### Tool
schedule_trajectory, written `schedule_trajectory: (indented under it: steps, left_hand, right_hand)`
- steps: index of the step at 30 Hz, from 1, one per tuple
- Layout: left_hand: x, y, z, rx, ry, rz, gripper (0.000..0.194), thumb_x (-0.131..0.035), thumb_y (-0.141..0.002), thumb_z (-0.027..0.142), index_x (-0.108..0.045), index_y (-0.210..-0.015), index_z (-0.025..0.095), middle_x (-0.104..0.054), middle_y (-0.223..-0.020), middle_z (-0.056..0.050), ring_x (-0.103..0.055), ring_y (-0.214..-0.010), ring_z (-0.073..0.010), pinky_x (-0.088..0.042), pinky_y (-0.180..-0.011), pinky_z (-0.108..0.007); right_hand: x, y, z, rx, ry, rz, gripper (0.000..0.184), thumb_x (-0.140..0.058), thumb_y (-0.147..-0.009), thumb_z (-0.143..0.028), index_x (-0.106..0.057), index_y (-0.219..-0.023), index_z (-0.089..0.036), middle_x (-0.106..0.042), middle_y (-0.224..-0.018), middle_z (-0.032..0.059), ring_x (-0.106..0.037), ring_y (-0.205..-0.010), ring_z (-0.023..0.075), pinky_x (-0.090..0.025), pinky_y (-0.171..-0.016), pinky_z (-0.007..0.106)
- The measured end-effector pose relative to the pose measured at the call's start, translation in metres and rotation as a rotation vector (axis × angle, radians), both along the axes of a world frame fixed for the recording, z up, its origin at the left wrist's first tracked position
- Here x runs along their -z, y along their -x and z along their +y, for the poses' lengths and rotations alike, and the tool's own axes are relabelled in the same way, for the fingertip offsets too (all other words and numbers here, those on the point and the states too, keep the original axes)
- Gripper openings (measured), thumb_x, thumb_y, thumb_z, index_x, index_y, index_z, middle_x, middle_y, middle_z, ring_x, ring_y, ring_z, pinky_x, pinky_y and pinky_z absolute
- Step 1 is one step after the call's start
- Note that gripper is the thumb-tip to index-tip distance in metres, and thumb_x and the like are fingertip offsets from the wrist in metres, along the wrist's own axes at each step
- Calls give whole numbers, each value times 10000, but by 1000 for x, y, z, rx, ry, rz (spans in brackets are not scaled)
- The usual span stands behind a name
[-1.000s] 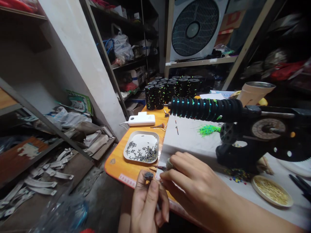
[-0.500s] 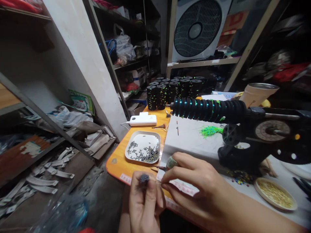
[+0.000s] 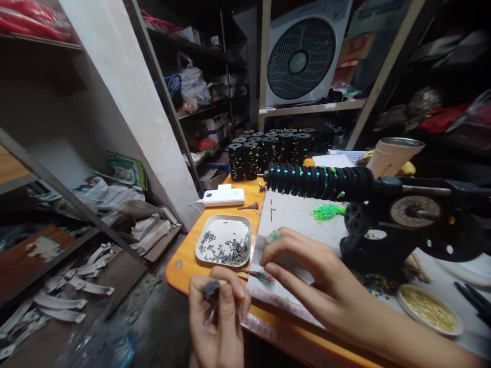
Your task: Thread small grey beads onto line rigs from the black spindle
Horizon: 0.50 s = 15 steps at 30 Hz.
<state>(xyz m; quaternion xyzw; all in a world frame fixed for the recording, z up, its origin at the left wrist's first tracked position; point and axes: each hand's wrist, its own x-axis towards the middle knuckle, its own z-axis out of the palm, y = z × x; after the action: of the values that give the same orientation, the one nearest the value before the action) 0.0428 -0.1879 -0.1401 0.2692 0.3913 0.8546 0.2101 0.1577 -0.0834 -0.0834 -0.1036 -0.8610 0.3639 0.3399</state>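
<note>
My left hand, low in the view, is closed around a dark, bristly tuft, its frayed top showing above the thumb. Something thin and shiny shows below the tuft between the fingers; its kind is unclear. My right hand hovers over the white sheet, fingers bent and the index and thumb tips close together. Whatever they pinch, if anything, is too small to make out. One finger wears a green wrap. Just below that hand lies a small dark tufted piece with an orange end.
A white tray of small dark pieces stands left, behind it a white power bank. A black machine carries a ribbed roller. Green-blue strands lie beneath. Black spools stand behind, a dish of golden bits right.
My right hand has drawn away from my left hand, up and to the right. My left hand has shifted slightly left with the tuft. The whole view has turned a little.
</note>
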Motion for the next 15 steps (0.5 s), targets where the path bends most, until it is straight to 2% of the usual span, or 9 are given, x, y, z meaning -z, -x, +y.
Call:
schedule_trajectory:
  steps: [2,4,6,9,10,12,15]
  left_hand:
    - [0,-7,7,-21,60,27,137,-727,-810,286,-602,-791,234,-566,-707,34,-503,-585,-93,-435,-553,-176]
    - [1,-10,15,-99,89,112,156,-784,-746,287,-682,-853,236,-592,-812,1,-546,-679,-116,-459,-607,-188]
    - [2,-9,21,-118,15,183,115,-785,-743,277,-714,-821,233,-612,-868,-19,-561,-705,-128,-467,-615,-198]
    - [1,-2,25,-20,-148,189,97,-718,-812,287,-666,-744,241,-616,-713,5,-539,-619,-124,-471,-596,-209]
    - [0,0,23,44,-156,144,103,-710,-819,294,-648,-753,245,-600,-653,18,-522,-580,-118,-464,-578,-204]
    - [-2,2,16,160,-86,26,146,-722,-809,312,-614,-750,233,-551,-564,34,-472,-511,-96,-419,-524,-180]
    - [-4,4,-1,282,86,-139,245,-762,-767,321,-558,-700,205,-513,-534,35,-397,-441,-61,-315,-444,-154]
  right_hand:
    - [-1,0,-2,6,61,-3,91,-531,-951,-149,-587,-905,-204,-598,-842,2,-559,-782,126,-434,-711,240]
    - [-2,0,-4,-2,98,-6,99,-520,-956,-157,-590,-900,-199,-609,-851,4,-567,-798,129,-439,-728,245]
    - [-4,0,-6,-18,86,-6,104,-516,-947,-146,-593,-894,-191,-609,-841,10,-569,-802,134,-446,-733,250]
    - [-2,1,-7,-38,-25,-6,119,-501,-917,-108,-596,-885,-173,-571,-801,23,-550,-742,131,-453,-657,233]
    - [0,2,-5,-38,-109,-3,133,-491,-908,-100,-601,-888,-170,-558,-794,29,-544,-731,136,-458,-644,236]
    - [4,4,5,-19,-381,19,171,-468,-902,-93,-619,-913,-173,-564,-811,49,-554,-772,161,-485,-706,283]
    - [8,12,29,88,-904,85,174,-481,-923,-109,-636,-964,-179,-630,-931,80,-568,-977,211,-444,-942,416]
